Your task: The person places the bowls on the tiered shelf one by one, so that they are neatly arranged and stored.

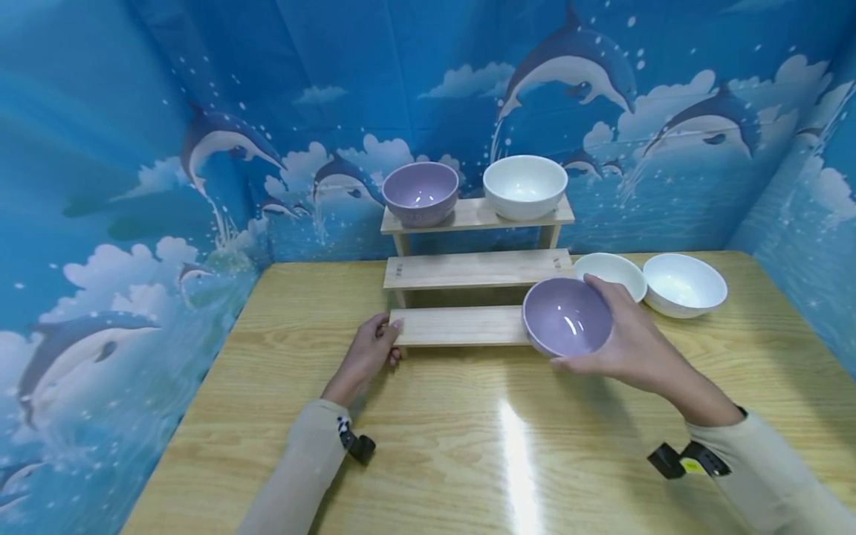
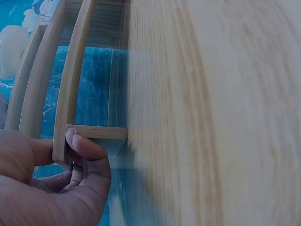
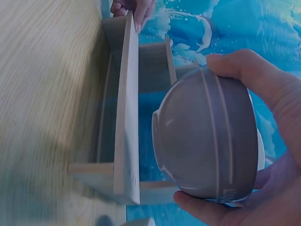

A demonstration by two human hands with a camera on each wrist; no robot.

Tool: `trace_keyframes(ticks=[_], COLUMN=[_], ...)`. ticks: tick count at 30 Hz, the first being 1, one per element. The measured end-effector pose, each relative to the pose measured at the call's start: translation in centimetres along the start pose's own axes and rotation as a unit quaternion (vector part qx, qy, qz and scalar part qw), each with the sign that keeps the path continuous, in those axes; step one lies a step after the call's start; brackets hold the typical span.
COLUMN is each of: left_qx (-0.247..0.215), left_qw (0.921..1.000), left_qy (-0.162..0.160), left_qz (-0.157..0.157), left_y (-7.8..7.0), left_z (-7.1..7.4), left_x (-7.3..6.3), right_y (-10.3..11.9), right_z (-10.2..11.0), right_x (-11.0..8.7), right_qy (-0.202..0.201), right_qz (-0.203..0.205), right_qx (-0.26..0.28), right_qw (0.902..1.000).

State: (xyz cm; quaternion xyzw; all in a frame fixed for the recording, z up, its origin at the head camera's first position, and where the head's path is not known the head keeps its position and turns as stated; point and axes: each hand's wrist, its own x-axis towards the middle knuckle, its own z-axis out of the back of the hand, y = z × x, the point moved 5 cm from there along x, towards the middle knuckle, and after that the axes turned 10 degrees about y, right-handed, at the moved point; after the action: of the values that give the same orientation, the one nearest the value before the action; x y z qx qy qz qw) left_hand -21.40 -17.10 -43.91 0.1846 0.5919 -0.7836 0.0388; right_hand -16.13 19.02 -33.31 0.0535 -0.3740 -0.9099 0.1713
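A three-tier wooden stand (image 1: 461,327) stands on the table. My left hand (image 1: 365,351) grips the left end of its lowest board, thumb on top and fingers curled underneath, as the left wrist view shows. In my right hand (image 1: 631,345) is a purple bowl (image 1: 567,318), held by the rim and side over the right end of that board. The right wrist view shows the bowl's foot (image 3: 157,141) apart from the board. On the top board sit another purple bowl (image 1: 421,195) at left and a white bowl (image 1: 524,189) at right. The middle board (image 1: 478,269) carries nothing.
Two white bowls stand on the table right of the stand: one (image 1: 605,269) partly behind my right hand, the other (image 1: 685,286) farther right. A blue dolphin-print cloth (image 1: 401,82) hangs behind and at both sides. Wood-grain tabletop (image 1: 428,446) stretches in front.
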Motion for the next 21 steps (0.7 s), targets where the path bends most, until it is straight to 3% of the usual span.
trace_keyframes(ticks=[21], left_qx=[0.002], left_qw=[1.0], left_qy=[-0.002], left_qz=[-0.001], left_y=[-0.1], left_z=[-0.1], left_x=[0.0], right_y=[3.9], right_z=[-2.5], right_x=[3.0], right_qy=[0.047], right_qz=[0.051], right_qx=[-0.004], right_qw=[0.9976])
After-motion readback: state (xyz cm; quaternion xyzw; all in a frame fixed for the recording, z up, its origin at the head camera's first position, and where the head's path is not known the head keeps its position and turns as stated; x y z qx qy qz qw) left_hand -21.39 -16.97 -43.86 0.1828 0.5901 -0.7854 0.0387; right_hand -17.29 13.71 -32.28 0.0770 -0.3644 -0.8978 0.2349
